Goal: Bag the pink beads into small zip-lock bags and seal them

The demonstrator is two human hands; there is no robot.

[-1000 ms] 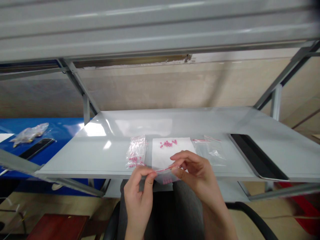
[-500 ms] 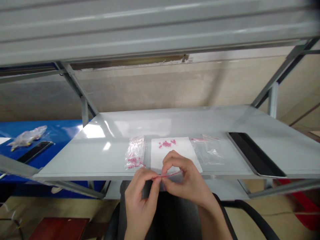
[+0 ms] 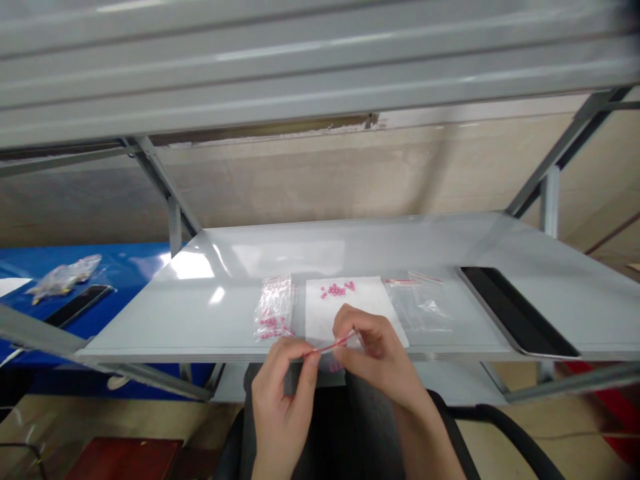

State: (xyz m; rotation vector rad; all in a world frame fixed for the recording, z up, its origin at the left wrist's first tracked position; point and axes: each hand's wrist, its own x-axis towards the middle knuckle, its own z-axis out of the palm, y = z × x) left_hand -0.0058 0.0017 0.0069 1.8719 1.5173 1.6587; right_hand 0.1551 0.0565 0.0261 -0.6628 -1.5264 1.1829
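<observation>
Between my hands, just off the shelf's front edge, is a small clear zip bag (image 3: 327, 348) with a red seal strip; something pink shows low in it. My left hand (image 3: 284, 387) pinches the left end of the strip between thumb and forefinger. Further right along the strip, my right hand (image 3: 377, 353) pinches it too. Behind the hands lies a white paper sheet (image 3: 320, 319) bearing a loose cluster of pink beads (image 3: 337, 290). To its left is a clear bag (image 3: 275, 303) with pink beads in its lower part.
Flat clear zip bags (image 3: 423, 307) lie right of the paper, and a dark tablet (image 3: 517, 310) beyond them. On the blue table (image 3: 130, 263) at left are a phone (image 3: 80, 303) and a crumpled bag (image 3: 67, 277). An upper shelf (image 3: 320, 60) overhangs the work surface (image 3: 200, 327).
My right hand has slid rightward along the seal strip, away from my left hand, so more red strip shows between them. The view has shifted slightly.
</observation>
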